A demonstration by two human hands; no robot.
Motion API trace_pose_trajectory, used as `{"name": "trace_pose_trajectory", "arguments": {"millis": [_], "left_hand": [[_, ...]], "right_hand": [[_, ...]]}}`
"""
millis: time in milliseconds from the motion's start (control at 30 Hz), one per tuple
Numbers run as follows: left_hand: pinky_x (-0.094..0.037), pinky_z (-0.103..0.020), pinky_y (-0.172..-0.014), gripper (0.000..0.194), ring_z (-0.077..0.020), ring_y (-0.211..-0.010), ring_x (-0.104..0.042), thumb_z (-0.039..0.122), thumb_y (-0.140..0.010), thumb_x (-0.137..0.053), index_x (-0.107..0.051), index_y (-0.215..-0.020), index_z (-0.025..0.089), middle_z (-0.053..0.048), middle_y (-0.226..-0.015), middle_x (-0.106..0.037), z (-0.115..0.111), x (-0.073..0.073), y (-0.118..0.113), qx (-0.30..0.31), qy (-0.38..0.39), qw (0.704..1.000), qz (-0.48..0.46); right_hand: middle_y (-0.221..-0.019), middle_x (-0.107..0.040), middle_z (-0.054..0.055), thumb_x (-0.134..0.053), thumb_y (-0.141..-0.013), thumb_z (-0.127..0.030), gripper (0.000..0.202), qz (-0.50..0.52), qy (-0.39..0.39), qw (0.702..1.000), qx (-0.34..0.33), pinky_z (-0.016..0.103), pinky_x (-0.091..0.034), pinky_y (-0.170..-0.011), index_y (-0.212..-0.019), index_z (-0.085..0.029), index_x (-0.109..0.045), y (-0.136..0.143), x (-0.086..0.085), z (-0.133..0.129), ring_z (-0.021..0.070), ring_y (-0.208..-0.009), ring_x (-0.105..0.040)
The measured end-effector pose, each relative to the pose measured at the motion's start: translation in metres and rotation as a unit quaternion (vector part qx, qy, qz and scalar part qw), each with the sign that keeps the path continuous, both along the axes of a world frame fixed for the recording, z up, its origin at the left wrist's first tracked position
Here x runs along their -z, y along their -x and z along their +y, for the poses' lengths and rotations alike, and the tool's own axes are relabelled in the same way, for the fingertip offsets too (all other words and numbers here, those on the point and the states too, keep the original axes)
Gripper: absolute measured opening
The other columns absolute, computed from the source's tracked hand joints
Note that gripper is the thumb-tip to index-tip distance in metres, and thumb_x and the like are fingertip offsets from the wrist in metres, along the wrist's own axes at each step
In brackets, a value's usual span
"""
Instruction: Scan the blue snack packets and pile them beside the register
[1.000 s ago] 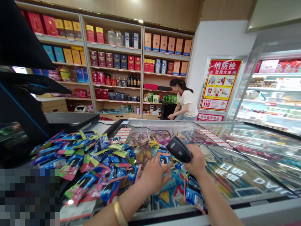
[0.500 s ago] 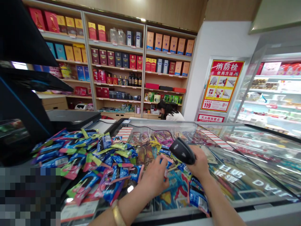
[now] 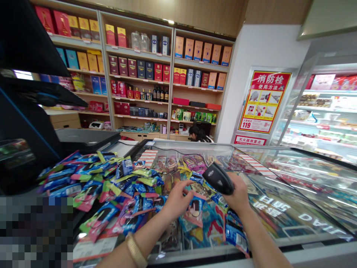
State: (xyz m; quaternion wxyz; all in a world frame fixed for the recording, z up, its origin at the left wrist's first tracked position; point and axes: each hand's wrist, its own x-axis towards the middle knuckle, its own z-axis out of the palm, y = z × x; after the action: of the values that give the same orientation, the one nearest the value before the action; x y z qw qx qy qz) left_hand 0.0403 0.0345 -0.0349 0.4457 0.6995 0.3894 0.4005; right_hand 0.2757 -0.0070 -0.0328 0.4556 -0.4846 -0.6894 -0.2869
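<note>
My right hand is wrapped round a black handheld barcode scanner, whose head points to the upper left. My left hand is over the glass top, with its thumb and index finger curved and a gap between them. Just beside the thumb is a small blue and pink snack packet, its printed face up; the thumb seems to touch its edge. Below the scanner lie more blue packets on the glass. To the left spreads a large heap of blue, green and pink packets.
The glass-topped freezer has colourful goods under it. A black monitor stand rises at the left, near a flat black device. The scanner's cable runs across the glass. Beyond are shelves of boxes and a person.
My left hand has moved slightly left and its fingers have loosened. The packet that was at its fingers now shows its printed face lower on the glass. The scanner has barely moved.
</note>
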Motion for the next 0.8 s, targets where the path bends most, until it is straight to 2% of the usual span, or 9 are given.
{"name": "trace_pose_trajectory", "arguments": {"millis": [67,167,233,300,433,533,633,700,800], "left_hand": [[-0.045,-0.038,-0.097,0.046,-0.0234,-0.104,-0.058,0.03,-0.072,-0.064,-0.064,-0.117,0.022,-0.009,-0.119,-0.059,-0.011,-0.001,0.0,0.045,-0.118,0.988,0.092],[-0.038,-0.045,-0.106,0.066,-0.0317,-0.122,-0.047,0.036,-0.061,-0.076,-0.06,-0.125,0.028,-0.01,-0.132,-0.05,-0.027,-0.005,0.0,0.103,-0.196,0.949,0.225],[-0.037,-0.048,-0.106,0.067,-0.0344,-0.124,-0.044,0.031,-0.059,-0.076,-0.06,-0.124,0.029,-0.011,-0.131,-0.05,-0.033,-0.007,0.0,0.117,-0.211,0.927,0.286],[-0.038,-0.045,-0.106,0.062,-0.0331,-0.125,-0.044,0.021,-0.062,-0.07,-0.06,-0.123,0.028,-0.011,-0.13,-0.049,-0.035,-0.007,0.0,0.113,-0.208,0.923,0.304],[-0.044,-0.037,-0.099,0.063,-0.0269,-0.117,-0.053,0.005,-0.06,-0.061,-0.06,-0.12,0.025,-0.011,-0.143,-0.035,-0.033,-0.002,-0.001,0.062,-0.155,0.949,0.267],[-0.046,-0.037,-0.096,0.063,-0.0225,-0.105,-0.059,0.005,-0.058,-0.061,-0.061,-0.118,0.026,-0.009,-0.141,-0.039,-0.027,-0.002,-0.004,0.0,-0.088,0.982,0.169],[-0.051,-0.034,-0.083,0.056,-0.0188,-0.088,-0.062,0.01,-0.062,-0.06,-0.06,-0.117,0.022,-0.009,-0.115,-0.06,-0.018,-0.01,-0.004,-0.019,0.065,0.997,-0.045],[-0.052,-0.031,-0.07,0.049,-0.0165,-0.074,-0.062,0.013,-0.066,-0.054,-0.059,-0.115,0.018,-0.007,-0.093,-0.065,-0.011,-0.019,-0.002,0.017,0.21,0.954,-0.213],[-0.054,-0.031,-0.064,0.035,-0.0177,-0.069,-0.065,0.015,-0.069,-0.048,-0.061,-0.103,0.013,-0.007,-0.08,-0.066,-0.005,-0.03,0.005,0.039,0.358,0.849,-0.388]], "right_hand": [[-0.083,-0.068,0.007,-0.056,-0.075,-0.03,0.019,0.009,0.0,1.0,0.002,0.034,-0.048,-0.066,-0.09,-0.021,-0.064,0.002,-0.001,-0.001,0.023,-0.075,-0.063],[-0.081,-0.067,0.007,-0.055,-0.076,-0.031,0.018,0.018,0.003,1.0,0.005,0.034,-0.047,-0.066,-0.088,-0.021,-0.064,0.006,-0.002,-0.002,0.0231,-0.075,-0.062],[-0.081,-0.067,0.007,-0.055,-0.077,-0.032,0.018,0.017,0.005,1.0,0.0,0.033,-0.047,-0.065,-0.088,-0.02,-0.064,0.007,-0.003,-0.003,0.0227,-0.074,-0.062],[-0.081,-0.067,0.007,-0.054,-0.077,-0.032,0.018,0.016,0.006,1.0,-0.002,0.033,-0.046,-0.065,-0.087,-0.02,-0.064,0.007,-0.004,-0.003,0.0224,-0.074,-0.062],[-0.081,-0.068,0.007,-0.053,-0.076,-0.03,0.018,0.015,0.008,1.0,-0.001,0.032,-0.046,-0.063,-0.087,-0.02,-0.064,0.007,-0.004,-0.003,0.0218,-0.073,-0.062],[-0.083,-0.068,0.007,-0.054,-0.075,-0.03,0.019,0.014,0.002,1.0,-0.001,0.033,-0.047,-0.065,-0.089,-0.02,-0.064,0.006,-0.003,-0.002,0.0224,-0.075,-0.063],[-0.082,-0.068,0.007,-0.054,-0.075,-0.029,0.019,0.023,0.004,1.0,-0.001,0.034,-0.047,-0.066,-0.089,-0.02,-0.064,0.006,-0.001,-0.002,0.0231,-0.076,-0.063],[-0.08,-0.067,0.007,-0.055,-0.076,-0.029,0.016,0.025,0.003,1.0,-0.005,0.034,-0.047,-0.065,-0.085,-0.021,-0.064,0.006,-0.002,-0.003,0.0229,-0.075,-0.062],[-0.078,-0.066,0.006,-0.054,-0.076,-0.028,0.014,0.023,0.004,1.0,-0.011,0.033,-0.047,-0.064,-0.083,-0.021,-0.063,0.007,-0.002,-0.003,0.0225,-0.073,-0.062]]}}
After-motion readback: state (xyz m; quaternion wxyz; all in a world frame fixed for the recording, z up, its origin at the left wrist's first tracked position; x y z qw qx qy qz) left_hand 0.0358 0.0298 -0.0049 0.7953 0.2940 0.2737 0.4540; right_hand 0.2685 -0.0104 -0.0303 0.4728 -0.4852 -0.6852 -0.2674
